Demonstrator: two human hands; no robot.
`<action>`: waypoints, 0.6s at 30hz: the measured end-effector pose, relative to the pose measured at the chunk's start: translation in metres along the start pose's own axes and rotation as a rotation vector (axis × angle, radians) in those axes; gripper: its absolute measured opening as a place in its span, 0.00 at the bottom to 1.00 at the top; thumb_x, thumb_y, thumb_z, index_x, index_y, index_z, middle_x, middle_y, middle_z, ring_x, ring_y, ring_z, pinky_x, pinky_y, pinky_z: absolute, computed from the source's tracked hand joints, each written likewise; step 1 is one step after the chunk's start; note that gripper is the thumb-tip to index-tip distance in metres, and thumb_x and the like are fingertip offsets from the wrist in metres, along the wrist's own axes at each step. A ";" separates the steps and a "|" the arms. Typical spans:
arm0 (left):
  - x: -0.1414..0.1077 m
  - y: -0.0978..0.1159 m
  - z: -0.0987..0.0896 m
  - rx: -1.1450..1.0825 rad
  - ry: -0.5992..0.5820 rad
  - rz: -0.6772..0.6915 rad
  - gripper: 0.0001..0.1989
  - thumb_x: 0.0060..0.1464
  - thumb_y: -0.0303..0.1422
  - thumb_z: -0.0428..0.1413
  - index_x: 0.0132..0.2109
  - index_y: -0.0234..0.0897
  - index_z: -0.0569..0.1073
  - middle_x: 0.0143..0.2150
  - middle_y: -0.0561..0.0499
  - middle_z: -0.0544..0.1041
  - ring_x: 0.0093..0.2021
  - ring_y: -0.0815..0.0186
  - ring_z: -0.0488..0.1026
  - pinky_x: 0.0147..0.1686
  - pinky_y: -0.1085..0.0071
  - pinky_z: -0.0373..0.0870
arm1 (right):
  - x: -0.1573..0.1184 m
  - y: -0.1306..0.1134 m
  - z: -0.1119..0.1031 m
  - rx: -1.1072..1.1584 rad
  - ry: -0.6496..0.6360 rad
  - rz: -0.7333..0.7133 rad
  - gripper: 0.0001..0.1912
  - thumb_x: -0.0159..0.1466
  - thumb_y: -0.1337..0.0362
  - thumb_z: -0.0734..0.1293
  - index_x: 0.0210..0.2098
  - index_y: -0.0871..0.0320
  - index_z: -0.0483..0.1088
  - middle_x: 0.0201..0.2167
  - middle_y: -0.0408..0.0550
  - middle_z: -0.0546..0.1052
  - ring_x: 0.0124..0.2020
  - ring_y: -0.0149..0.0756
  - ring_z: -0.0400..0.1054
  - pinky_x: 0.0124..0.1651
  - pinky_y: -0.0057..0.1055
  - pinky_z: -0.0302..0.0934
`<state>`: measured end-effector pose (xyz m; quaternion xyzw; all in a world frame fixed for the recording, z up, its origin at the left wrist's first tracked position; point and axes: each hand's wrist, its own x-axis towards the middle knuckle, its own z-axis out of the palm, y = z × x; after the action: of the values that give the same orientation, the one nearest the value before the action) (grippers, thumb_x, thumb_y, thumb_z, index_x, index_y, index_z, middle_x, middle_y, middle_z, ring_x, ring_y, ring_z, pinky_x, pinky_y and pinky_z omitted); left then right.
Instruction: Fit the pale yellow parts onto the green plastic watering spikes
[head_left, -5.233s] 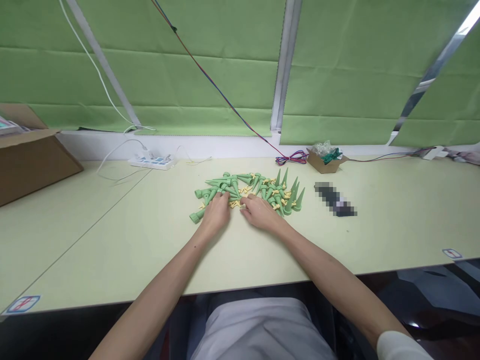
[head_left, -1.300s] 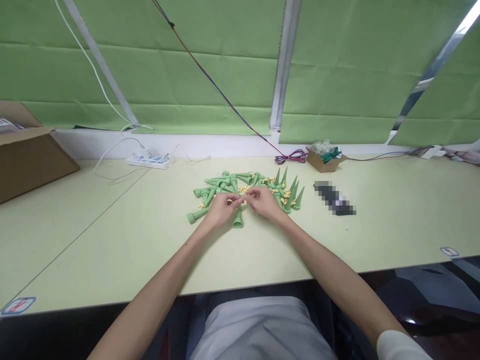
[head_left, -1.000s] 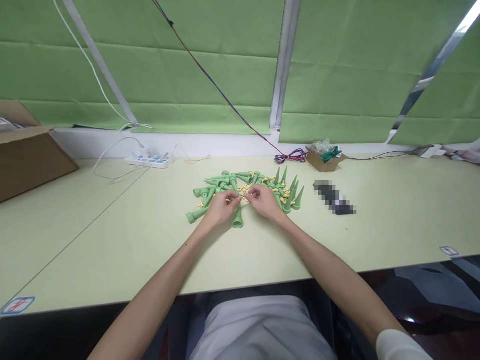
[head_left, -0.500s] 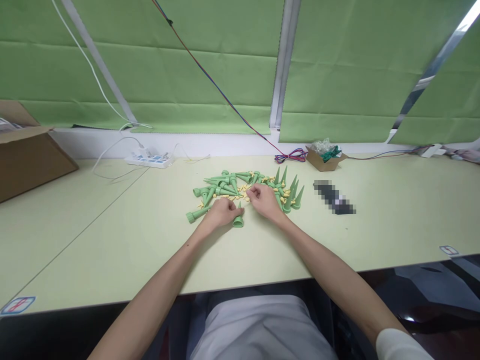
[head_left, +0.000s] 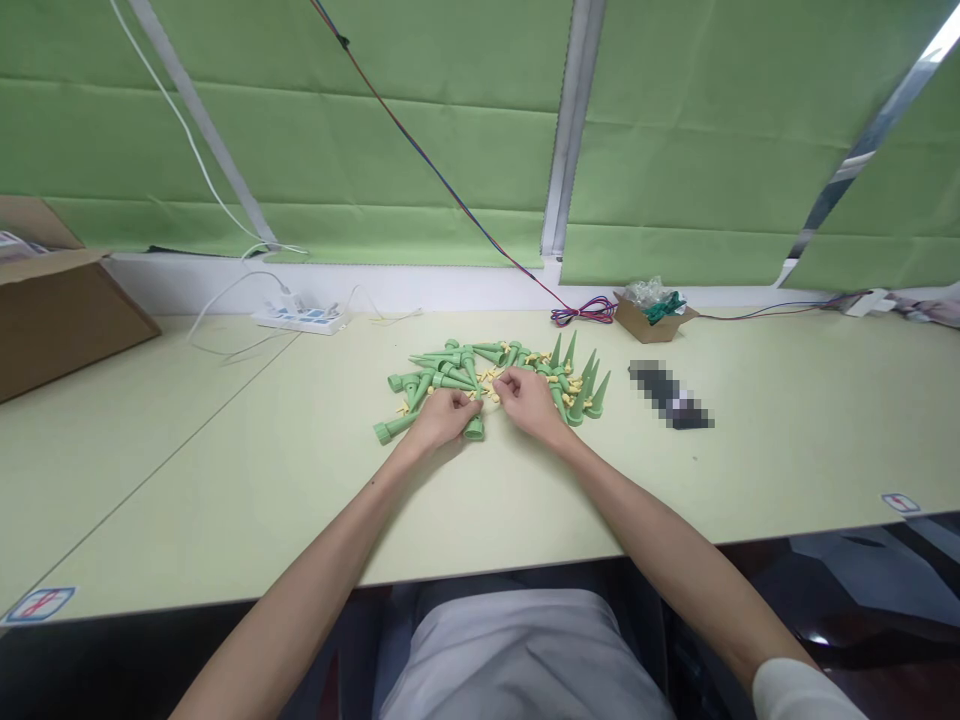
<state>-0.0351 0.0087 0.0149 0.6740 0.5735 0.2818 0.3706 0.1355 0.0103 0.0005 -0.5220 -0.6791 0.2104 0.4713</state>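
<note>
My left hand (head_left: pixel 442 418) is closed on a green plastic plant-watering spike (head_left: pixel 473 431), held just above or on the table with its wide open end toward me. Facing it, my right hand (head_left: pixel 529 402) is pinched at thumb and forefinger. What sits in that pinch is too small to make out; small yellow plastic pieces (head_left: pixel 487 376) lie right behind the fingertips. More green spikes (head_left: pixel 448 365) lie in a heap beyond both hands. On the right, several spikes (head_left: pixel 596 398) stand point up, beside my right hand. One spike (head_left: pixel 390 430) lies left of my left hand.
A small cardboard box (head_left: pixel 651 322) with plastic wrap stands at the back, beside a bundled cable (head_left: pixel 583 314). A blurred dark object (head_left: pixel 667 395) lies to the right. At the back left are a power strip (head_left: pixel 300 318) and a large cardboard box (head_left: pixel 67 325).
My left hand has moved slightly up and away from me with the green spike, bringing its tip closer to the right fingertips. My right hand stays nearly in place.
</note>
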 end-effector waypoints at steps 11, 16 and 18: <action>0.000 0.006 0.002 -0.318 -0.048 -0.114 0.18 0.51 0.48 0.62 0.30 0.39 0.67 0.11 0.58 0.60 0.12 0.73 0.54 0.15 0.75 0.43 | -0.003 -0.007 0.001 0.075 -0.085 -0.010 0.09 0.63 0.62 0.64 0.27 0.57 0.68 0.21 0.41 0.70 0.24 0.30 0.61 0.31 0.27 0.54; 0.003 0.003 0.002 -0.362 -0.058 -0.111 0.18 0.52 0.48 0.62 0.33 0.36 0.71 0.12 0.59 0.60 0.13 0.74 0.53 0.15 0.75 0.45 | -0.004 -0.008 0.001 0.094 -0.109 -0.015 0.09 0.63 0.62 0.64 0.27 0.57 0.68 0.22 0.41 0.71 0.24 0.30 0.61 0.30 0.27 0.54; 0.003 0.003 0.002 -0.370 -0.057 -0.097 0.20 0.50 0.49 0.62 0.32 0.35 0.72 0.13 0.59 0.59 0.13 0.75 0.53 0.15 0.75 0.44 | -0.004 -0.009 0.000 0.093 -0.117 -0.018 0.09 0.63 0.62 0.64 0.26 0.57 0.67 0.22 0.41 0.70 0.24 0.30 0.61 0.30 0.27 0.54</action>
<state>-0.0317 0.0109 0.0159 0.5737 0.5330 0.3449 0.5175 0.1308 0.0033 0.0054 -0.4803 -0.6996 0.2677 0.4563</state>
